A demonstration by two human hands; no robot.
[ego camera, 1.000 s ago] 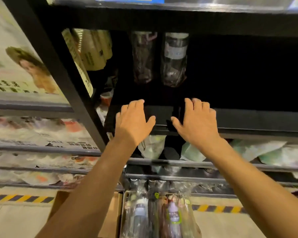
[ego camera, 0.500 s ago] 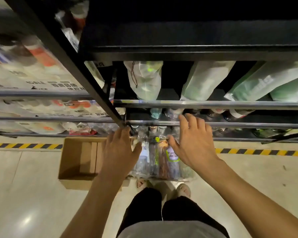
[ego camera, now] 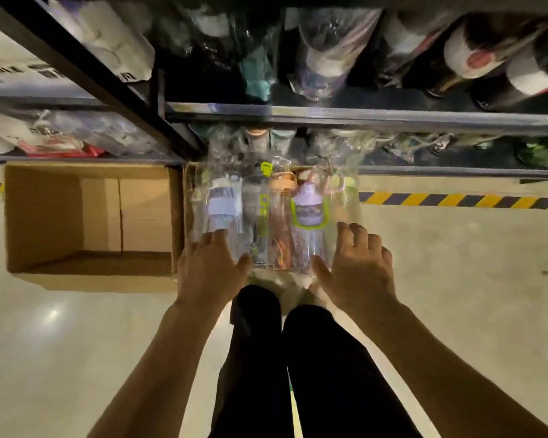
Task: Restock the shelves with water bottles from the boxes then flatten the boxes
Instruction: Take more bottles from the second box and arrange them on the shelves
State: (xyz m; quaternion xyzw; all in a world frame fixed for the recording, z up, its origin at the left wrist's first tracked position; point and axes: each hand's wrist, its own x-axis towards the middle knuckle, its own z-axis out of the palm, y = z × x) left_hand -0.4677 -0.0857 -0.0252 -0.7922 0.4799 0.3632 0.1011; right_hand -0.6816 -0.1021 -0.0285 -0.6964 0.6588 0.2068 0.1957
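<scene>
Head: wrapped bottles (ego camera: 276, 216) in rt box (ego camera: 187, 181)

Much covered, smeared or cropped around the full box.

Could not read the labels on the water bottles (ego camera: 309, 222), wrapped in shiny clear plastic and softened by blur. Could not see the near ends of the outer ones under the left hand (ego camera: 211, 267) and the right hand (ego camera: 358, 267), and could not tell touching from hovering. Lost the near wall of their box (ego camera: 186, 197) behind the dark trouser legs (ego camera: 298, 358), and its far wall under the lowest shelf rail (ego camera: 424, 169). Were cropped by the top edge and strongly blurred: the upper shelf bottles (ego camera: 323, 52), with marks too soft to read. Was hidden behind both boxes in its middle stretch: the striped floor tape (ego camera: 456, 199). Were cut off at the bottom edge: both forearms.
</scene>
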